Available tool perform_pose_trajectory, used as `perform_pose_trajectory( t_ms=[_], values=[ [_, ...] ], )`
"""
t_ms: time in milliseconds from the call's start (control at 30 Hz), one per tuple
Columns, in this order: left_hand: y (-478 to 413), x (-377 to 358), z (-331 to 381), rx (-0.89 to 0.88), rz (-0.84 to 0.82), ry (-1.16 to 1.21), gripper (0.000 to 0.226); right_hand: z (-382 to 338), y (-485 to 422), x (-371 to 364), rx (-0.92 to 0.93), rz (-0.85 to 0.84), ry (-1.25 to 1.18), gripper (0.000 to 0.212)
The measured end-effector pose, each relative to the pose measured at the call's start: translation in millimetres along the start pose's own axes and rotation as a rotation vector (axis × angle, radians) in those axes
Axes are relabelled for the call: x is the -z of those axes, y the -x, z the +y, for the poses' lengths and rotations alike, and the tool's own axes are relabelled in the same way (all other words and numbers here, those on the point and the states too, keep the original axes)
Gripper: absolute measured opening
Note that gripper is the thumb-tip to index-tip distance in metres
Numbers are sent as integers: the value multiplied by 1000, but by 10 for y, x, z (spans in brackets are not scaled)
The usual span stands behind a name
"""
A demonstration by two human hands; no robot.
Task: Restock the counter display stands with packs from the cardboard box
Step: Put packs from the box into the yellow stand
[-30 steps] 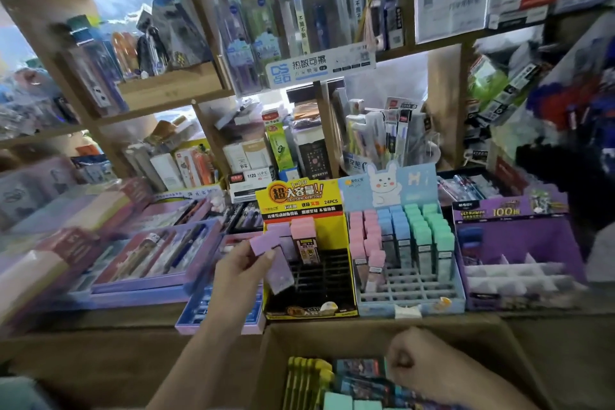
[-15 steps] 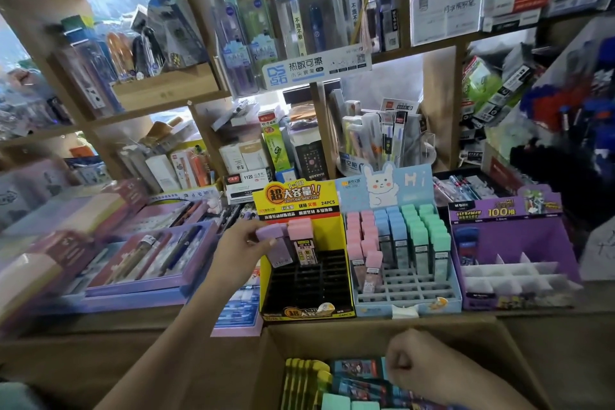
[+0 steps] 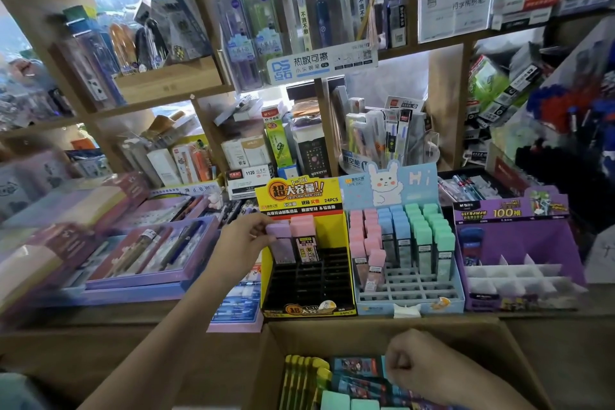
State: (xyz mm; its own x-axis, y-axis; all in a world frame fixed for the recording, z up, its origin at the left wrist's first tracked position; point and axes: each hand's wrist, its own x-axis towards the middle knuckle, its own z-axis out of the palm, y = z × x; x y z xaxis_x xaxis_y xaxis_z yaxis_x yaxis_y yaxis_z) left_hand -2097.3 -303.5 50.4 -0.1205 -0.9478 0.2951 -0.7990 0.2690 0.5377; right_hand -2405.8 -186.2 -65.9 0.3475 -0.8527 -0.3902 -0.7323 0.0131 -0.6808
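My left hand [image 3: 241, 245] pinches a lilac pack [image 3: 281, 241] standing upright in the back left slot of the yellow display stand [image 3: 307, 304], beside a pink pack [image 3: 303, 236]. The stand's black grid is otherwise bare. My right hand [image 3: 421, 364] is down in the cardboard box [image 3: 366, 331], fingers curled among dark blue packs [image 3: 357, 368]; what it holds is hidden. Yellow packs [image 3: 301, 383] and mint packs [image 3: 336, 401] lie in the box too.
A blue rabbit stand [image 3: 409, 301] holds pink, blue and mint packs in its back rows. A purple stand [image 3: 519, 280] on the right has white dividers. Purple pen trays [image 3: 146, 256] lie to the left. Crowded wooden shelves rise behind the counter.
My left hand carried the lilac pack up and right from in front of the stand into the back left slot beside the pink pack. My right hand stayed in the box.
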Motion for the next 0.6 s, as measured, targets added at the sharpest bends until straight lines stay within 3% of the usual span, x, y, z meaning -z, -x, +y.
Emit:
perform_pose_trajectory(
  t_ms=[300,600],
  values=[
    [38,-19,-46,-94,123,-137,16,-16,28,-5,-15,8,0,9],
    [114,-83,8,-57,174,-122,14,-19,33,-9,-22,13,-5,7]
  ],
)
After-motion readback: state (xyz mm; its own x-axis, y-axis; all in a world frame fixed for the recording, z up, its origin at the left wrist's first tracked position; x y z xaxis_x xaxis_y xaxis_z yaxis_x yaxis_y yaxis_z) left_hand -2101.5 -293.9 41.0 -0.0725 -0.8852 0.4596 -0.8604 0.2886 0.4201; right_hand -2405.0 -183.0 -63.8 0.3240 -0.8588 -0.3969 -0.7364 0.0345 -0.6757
